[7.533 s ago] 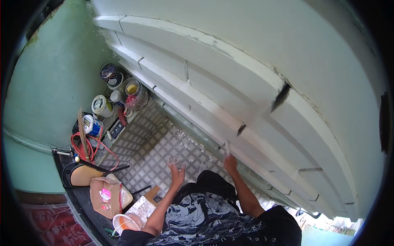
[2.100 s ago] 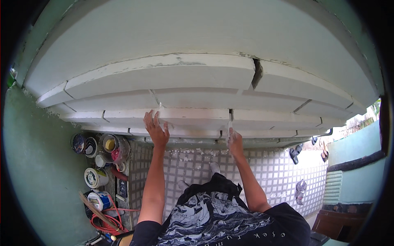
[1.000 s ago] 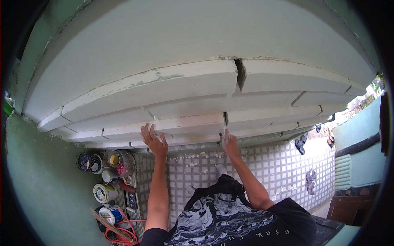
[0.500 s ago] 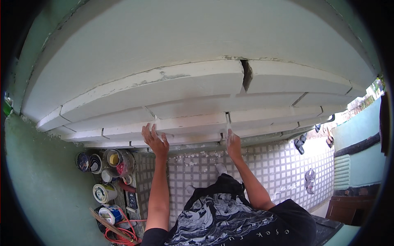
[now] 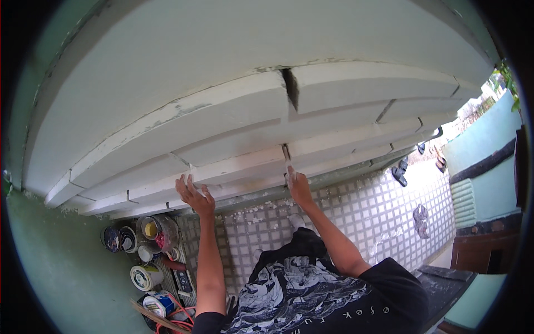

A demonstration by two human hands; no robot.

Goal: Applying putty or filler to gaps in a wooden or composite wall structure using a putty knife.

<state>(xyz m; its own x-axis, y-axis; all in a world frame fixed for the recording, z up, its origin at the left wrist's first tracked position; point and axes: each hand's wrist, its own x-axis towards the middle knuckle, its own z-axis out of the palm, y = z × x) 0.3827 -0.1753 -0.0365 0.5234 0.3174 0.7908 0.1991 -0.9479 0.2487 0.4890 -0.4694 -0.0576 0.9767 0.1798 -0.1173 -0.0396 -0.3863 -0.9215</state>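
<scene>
A white wall front [image 5: 222, 119] with stepped, block-like courses and dark upright gaps curves across the view. My left hand [image 5: 194, 196] rests its spread, white-dusted fingers against a lower course. To its right, my right hand [image 5: 299, 186] is at a narrow upright gap [image 5: 286, 151], its fingers drawn together and pointing up into the slot. A thin pale shape shows at the fingertips; whether it is a finger or a small piece held there cannot be made out. A wider, ragged gap [image 5: 290, 89] opens higher up.
At lower left, a clear tub [image 5: 161, 231], white buckets [image 5: 146, 276] and a red-orange cord [image 5: 181, 323] stand by a green wall [image 5: 61, 256]. White crumbs lie on the tiled floor [image 5: 356, 222]. Dark sandals [image 5: 399, 173] and a crumpled grey cloth [image 5: 421, 221] are at right.
My view has turned, so the wall and both hands appear shifted left and tilted. My left hand stays against the same course; my right hand remains at the same gap.
</scene>
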